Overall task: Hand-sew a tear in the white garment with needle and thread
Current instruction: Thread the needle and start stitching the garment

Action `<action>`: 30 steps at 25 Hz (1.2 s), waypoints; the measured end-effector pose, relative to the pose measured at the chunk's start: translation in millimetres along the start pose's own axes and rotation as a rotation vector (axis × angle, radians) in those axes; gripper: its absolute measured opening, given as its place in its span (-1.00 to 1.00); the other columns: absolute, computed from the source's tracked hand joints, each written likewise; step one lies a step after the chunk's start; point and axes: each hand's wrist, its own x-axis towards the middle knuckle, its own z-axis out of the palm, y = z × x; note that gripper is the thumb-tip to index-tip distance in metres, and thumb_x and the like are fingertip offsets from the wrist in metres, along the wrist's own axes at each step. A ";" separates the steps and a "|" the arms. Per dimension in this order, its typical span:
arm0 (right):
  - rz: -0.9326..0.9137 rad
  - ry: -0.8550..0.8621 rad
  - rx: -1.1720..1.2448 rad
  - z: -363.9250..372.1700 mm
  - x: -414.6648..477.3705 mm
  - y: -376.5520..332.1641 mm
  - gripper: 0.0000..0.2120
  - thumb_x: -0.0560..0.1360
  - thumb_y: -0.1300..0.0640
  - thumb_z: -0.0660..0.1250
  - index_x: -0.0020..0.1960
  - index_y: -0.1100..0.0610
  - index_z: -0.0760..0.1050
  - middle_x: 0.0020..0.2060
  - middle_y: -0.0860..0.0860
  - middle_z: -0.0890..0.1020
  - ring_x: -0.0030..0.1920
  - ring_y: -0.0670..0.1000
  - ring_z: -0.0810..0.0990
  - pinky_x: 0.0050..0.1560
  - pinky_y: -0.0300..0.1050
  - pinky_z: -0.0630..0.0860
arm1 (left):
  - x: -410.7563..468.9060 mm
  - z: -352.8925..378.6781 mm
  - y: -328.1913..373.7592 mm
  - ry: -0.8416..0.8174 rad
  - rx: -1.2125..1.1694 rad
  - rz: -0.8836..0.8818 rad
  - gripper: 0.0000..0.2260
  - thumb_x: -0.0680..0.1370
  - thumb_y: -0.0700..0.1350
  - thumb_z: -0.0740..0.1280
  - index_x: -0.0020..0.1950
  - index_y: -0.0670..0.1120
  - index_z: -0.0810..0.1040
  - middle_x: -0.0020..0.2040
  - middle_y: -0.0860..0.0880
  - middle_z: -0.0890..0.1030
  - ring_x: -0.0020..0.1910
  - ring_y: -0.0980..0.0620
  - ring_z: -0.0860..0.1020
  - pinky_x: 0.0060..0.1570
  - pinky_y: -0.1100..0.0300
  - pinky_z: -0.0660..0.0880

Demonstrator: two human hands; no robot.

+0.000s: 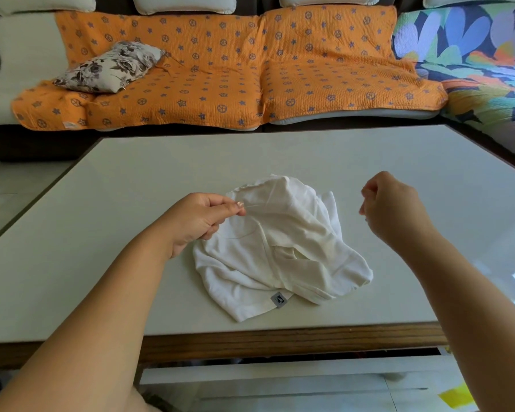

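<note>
A crumpled white garment (280, 242) lies on the pale table (131, 203), with a small grey label near its front hem and a gap in the cloth near its middle. My left hand (199, 218) hovers over the garment's left edge and pinches a thin needle (250, 206) between thumb and forefinger, the tip pointing right. My right hand (390, 206) is raised to the right of the garment with its fingers curled, as if pinching a thread. The thread itself is too fine to make out.
The table has a wooden front edge (280, 337). Behind it stands a sofa under an orange patterned cover (220, 69), with a floral cushion (107, 66) on the left and a colourful throw (473, 55) on the right.
</note>
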 end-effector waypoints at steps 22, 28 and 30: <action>-0.102 -0.147 0.247 17.0 -17.7 -27.8 -0.87 0.63 0.20 0.11 -0.04 0.12 0.41 -0.19 0.03 0.59 -0.14 0.13 0.60 -0.16 -0.04 0.52 | 2.0 0.1 1.6 -0.034 0.115 -0.051 -0.84 0.59 -0.04 0.35 -0.04 -0.09 0.68 -0.46 0.08 0.22 -0.48 0.10 0.15 -0.42 0.24 0.14; -0.142 -0.200 0.200 8.7 -18.3 -24.1 -0.86 0.62 0.19 0.17 -0.07 0.08 0.46 -0.25 -0.06 0.61 -0.25 0.00 0.62 -0.34 -0.31 0.46 | -6.4 -13.2 1.5 0.071 0.333 -0.178 -0.87 0.57 -0.01 0.38 -0.09 -0.01 0.69 -0.44 0.09 0.48 -0.43 0.13 0.39 -0.37 0.30 0.31; -0.184 -0.281 0.174 10.2 -22.6 -26.9 -0.88 0.60 0.11 0.26 -0.09 -0.02 0.52 -0.23 -0.17 0.59 -0.28 -0.15 0.57 -0.38 -0.41 0.37 | -6.8 -15.2 1.3 0.142 0.564 -0.239 -0.82 0.53 0.06 0.41 0.08 0.03 0.66 -0.02 0.01 0.66 -0.08 0.06 0.55 -0.06 0.23 0.47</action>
